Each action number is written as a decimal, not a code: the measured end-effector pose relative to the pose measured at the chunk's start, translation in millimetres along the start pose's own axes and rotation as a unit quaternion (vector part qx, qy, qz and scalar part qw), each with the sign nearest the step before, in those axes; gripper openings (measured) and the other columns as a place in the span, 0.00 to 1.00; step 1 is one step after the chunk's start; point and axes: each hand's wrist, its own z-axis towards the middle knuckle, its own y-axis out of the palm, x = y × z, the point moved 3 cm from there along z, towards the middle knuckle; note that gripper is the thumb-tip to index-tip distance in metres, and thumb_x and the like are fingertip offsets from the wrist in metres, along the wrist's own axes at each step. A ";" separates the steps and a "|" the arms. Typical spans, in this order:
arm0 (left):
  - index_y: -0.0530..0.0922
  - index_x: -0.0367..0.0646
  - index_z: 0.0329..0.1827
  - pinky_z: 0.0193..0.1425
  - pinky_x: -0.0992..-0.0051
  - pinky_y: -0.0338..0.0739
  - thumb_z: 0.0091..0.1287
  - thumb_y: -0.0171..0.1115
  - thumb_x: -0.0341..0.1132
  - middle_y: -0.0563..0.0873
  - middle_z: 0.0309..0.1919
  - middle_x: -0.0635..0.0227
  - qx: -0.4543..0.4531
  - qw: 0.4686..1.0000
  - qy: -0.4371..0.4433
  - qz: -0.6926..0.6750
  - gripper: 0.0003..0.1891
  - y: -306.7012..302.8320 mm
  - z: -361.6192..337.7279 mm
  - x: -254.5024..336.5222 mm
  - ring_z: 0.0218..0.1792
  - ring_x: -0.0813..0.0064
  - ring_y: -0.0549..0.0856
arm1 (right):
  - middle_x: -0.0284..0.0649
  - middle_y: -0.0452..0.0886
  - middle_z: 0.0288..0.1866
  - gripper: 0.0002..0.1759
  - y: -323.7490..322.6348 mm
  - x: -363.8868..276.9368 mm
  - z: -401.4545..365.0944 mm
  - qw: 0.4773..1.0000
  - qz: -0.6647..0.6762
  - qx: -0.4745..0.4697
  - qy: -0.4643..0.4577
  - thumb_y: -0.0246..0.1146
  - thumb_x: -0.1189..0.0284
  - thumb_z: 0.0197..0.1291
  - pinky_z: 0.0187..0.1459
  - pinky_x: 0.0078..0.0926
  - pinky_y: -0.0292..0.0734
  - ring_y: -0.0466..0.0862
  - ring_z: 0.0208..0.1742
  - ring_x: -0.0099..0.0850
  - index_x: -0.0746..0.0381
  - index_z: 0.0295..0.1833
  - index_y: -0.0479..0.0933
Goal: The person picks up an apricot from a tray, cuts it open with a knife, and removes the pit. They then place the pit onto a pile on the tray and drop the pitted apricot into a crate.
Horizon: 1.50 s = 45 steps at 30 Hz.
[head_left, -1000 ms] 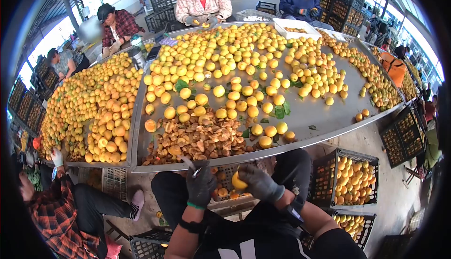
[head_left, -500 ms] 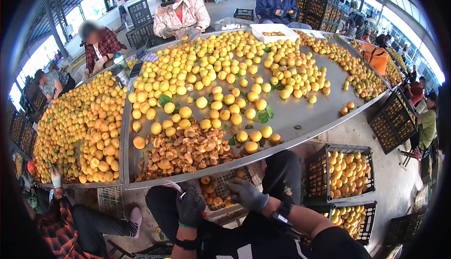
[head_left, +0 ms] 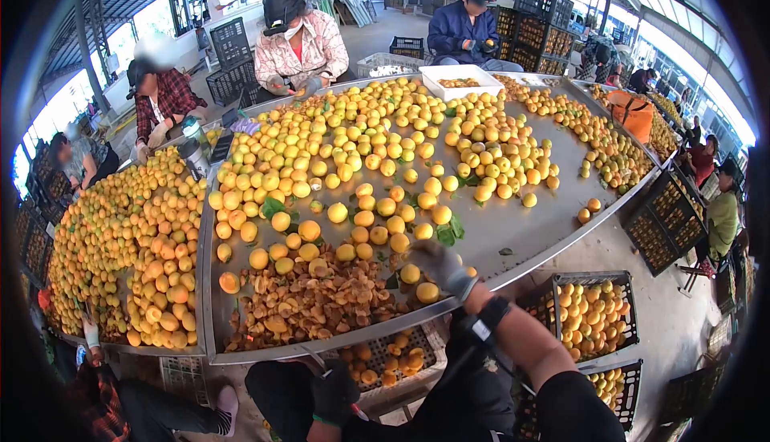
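On the metal table (head_left: 513, 261), my right hand (head_left: 439, 267), in a grey glove, reaches over the near edge among yellow-orange fruits (head_left: 427, 292). Its fingers are blurred, and whether they hold a fruit is unclear. Below the table edge, my left hand (head_left: 334, 394), in a dark glove, is closed round a knife (head_left: 318, 362) whose blade points up and left. A heap of brown-orange fruit peels or pieces (head_left: 305, 298) lies left of my right hand. Under the edge, between my legs, a crate (head_left: 433, 354) holds several orange fruits.
Black crates of fruit (head_left: 634, 314) stand on the floor at the right. Co-workers (head_left: 301, 49) sit along the table's far side and at the left. A white tray (head_left: 461, 81) lies on the far edge, and a cup (head_left: 192, 153) stands at the left.
My right hand has moved from above the crate up and forward to the fruits on the table. The knife hand is slightly lower in view, and the camera view has shifted.
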 end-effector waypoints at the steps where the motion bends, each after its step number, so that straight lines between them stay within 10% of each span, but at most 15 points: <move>1: 0.74 0.46 0.44 0.14 0.78 0.64 0.69 0.54 0.34 0.69 0.15 0.77 0.001 1.000 0.001 0.001 0.05 -1.3 4.9 -2.6 0.13 0.77 0.71 | 0.38 0.83 0.39 0.15 -16.0 -25.6 9.8 0.972 -0.229 0.019 -0.051 0.62 0.68 0.62 0.42 0.26 0.77 0.81 0.38 0.27 0.63 0.52 0.76; 6: 0.72 0.45 0.53 0.26 0.72 0.74 0.69 0.56 0.39 0.79 0.33 0.67 -0.029 0.969 -0.143 -0.198 0.14 -17.9 18.7 -39.9 0.24 0.69 0.79 | 0.53 0.72 0.61 0.38 -87.7 -41.6 97.0 0.810 -0.584 0.056 -0.009 0.70 0.62 0.45 0.57 0.43 0.73 0.76 0.57 0.50 0.58 0.64 0.67; 7: 0.73 0.48 0.52 0.33 0.67 0.76 0.72 0.48 0.47 0.80 0.36 0.68 -0.228 0.849 -0.242 -0.411 0.15 -24.0 32.3 -54.6 0.32 0.67 0.81 | 0.53 0.66 0.66 0.43 -89.9 -40.5 108.6 0.815 -0.577 0.051 0.004 0.70 0.64 0.45 0.61 0.40 0.70 0.71 0.63 0.50 0.58 0.68 0.61; 11: 0.74 0.49 0.47 0.38 0.68 0.75 0.70 0.49 0.49 0.77 0.36 0.71 -0.054 0.823 -0.297 -0.481 0.14 6.0 19.3 -40.7 0.33 0.70 0.78 | 0.51 0.50 0.75 0.57 -79.7 -17.3 143.8 0.822 -0.564 0.074 -0.015 0.72 0.69 0.41 0.68 0.38 0.65 0.60 0.72 0.50 0.55 0.75 0.44; 18: 0.74 0.46 0.44 0.44 0.73 0.73 0.66 0.58 0.38 0.76 0.38 0.69 0.068 0.726 -0.318 -0.606 0.09 22.5 20.2 -34.3 0.38 0.71 0.76 | 0.46 0.67 0.65 0.32 -85.5 -5.9 168.0 0.869 -0.449 -0.087 -0.187 0.68 0.77 0.43 0.62 0.36 0.70 0.71 0.64 0.45 0.59 0.59 0.71; 20: 0.74 0.42 0.40 0.48 0.75 0.70 0.65 0.60 0.36 0.74 0.36 0.69 0.134 0.533 -0.370 -0.749 0.07 19.1 20.0 -42.4 0.39 0.74 0.74 | 0.44 0.81 0.44 0.17 -75.6 -31.3 163.5 0.933 -0.358 0.010 -0.043 0.62 0.72 0.55 0.49 0.37 0.76 0.81 0.48 0.44 0.58 0.53 0.75; 23: 0.73 0.40 0.39 0.53 0.76 0.69 0.65 0.60 0.32 0.73 0.36 0.67 0.018 0.650 -0.362 -0.668 0.06 20.6 17.6 -47.5 0.42 0.72 0.74 | 0.47 0.81 0.46 0.20 -64.5 -36.9 165.0 0.850 -0.507 0.102 -0.101 0.63 0.62 0.57 0.51 0.38 0.76 0.81 0.50 0.45 0.57 0.54 0.75; 30: 0.73 0.40 0.38 0.52 0.76 0.70 0.65 0.61 0.33 0.71 0.34 0.67 0.078 0.629 -0.362 -0.683 0.07 14.4 17.2 -55.9 0.41 0.73 0.74 | 0.50 0.78 0.52 0.30 -22.0 -31.9 158.1 0.848 -0.529 0.001 -0.028 0.66 0.60 0.55 0.50 0.35 0.76 0.81 0.48 0.45 0.61 0.60 0.68; 32: 0.74 0.39 0.40 0.49 0.77 0.70 0.65 0.61 0.34 0.74 0.36 0.68 0.174 0.936 -0.215 -0.219 0.08 28.4 8.9 -39.1 0.41 0.75 0.74 | 0.47 0.78 0.54 0.28 -12.0 -46.0 141.7 0.906 -0.397 0.009 -0.149 0.64 0.63 0.55 0.56 0.35 0.74 0.78 0.54 0.45 0.60 0.60 0.69; 33: 0.74 0.39 0.40 0.49 0.77 0.70 0.65 0.61 0.34 0.74 0.36 0.68 0.171 0.937 -0.211 -0.221 0.08 23.3 9.1 -37.4 0.41 0.75 0.74 | 0.47 0.78 0.54 0.28 -5.0 -50.9 124.8 0.904 -0.398 0.007 -0.154 0.64 0.63 0.55 0.56 0.35 0.74 0.78 0.54 0.45 0.60 0.60 0.69; 36: 0.75 0.40 0.44 0.44 0.75 0.73 0.67 0.59 0.36 0.78 0.38 0.66 -0.040 0.737 -0.329 -0.589 0.09 31.8 10.4 -24.7 0.38 0.75 0.77 | 0.41 0.73 0.59 0.31 20.6 -42.1 56.6 0.910 0.394 -0.125 -0.042 0.59 0.76 0.52 0.55 0.41 0.75 0.76 0.57 0.42 0.59 0.65 0.64; 37: 0.76 0.43 0.43 0.34 0.76 0.73 0.67 0.59 0.34 0.80 0.31 0.69 -0.016 0.948 -0.187 -0.259 0.06 34.0 13.4 -11.1 0.31 0.76 0.79 | 0.42 0.72 0.60 0.33 33.4 -58.0 19.6 0.865 0.476 -0.154 0.031 0.59 0.77 0.52 0.53 0.41 0.76 0.76 0.57 0.41 0.59 0.67 0.63; 38: 0.78 0.47 0.42 0.24 0.77 0.73 0.67 0.60 0.33 0.82 0.24 0.71 0.015 0.993 -0.017 0.116 0.04 32.2 5.1 0.2 0.24 0.76 0.81 | 0.42 0.72 0.60 0.35 40.6 -55.5 -10.5 0.863 0.463 -0.196 0.052 0.63 0.75 0.53 0.52 0.38 0.76 0.76 0.58 0.40 0.59 0.68 0.62; 43: 0.78 0.42 0.45 0.33 0.69 0.78 0.65 0.59 0.35 0.83 0.30 0.63 -0.014 0.741 0.310 0.595 0.09 68.4 -18.5 21.4 0.30 0.64 0.84 | 0.38 0.74 0.56 0.37 74.0 -21.3 -139.2 0.894 0.338 -0.264 0.133 0.66 0.71 0.58 0.56 0.31 0.73 0.76 0.57 0.32 0.61 0.72 0.59; 45: 0.79 0.42 0.43 0.34 0.67 0.79 0.63 0.60 0.36 0.84 0.31 0.60 -0.006 0.508 0.389 0.769 0.09 70.7 -27.7 10.4 0.31 0.61 0.85 | 0.37 0.75 0.54 0.31 84.3 -17.0 -173.4 0.941 0.208 -0.243 0.113 0.63 0.69 0.62 0.56 0.27 0.72 0.76 0.54 0.28 0.61 0.70 0.63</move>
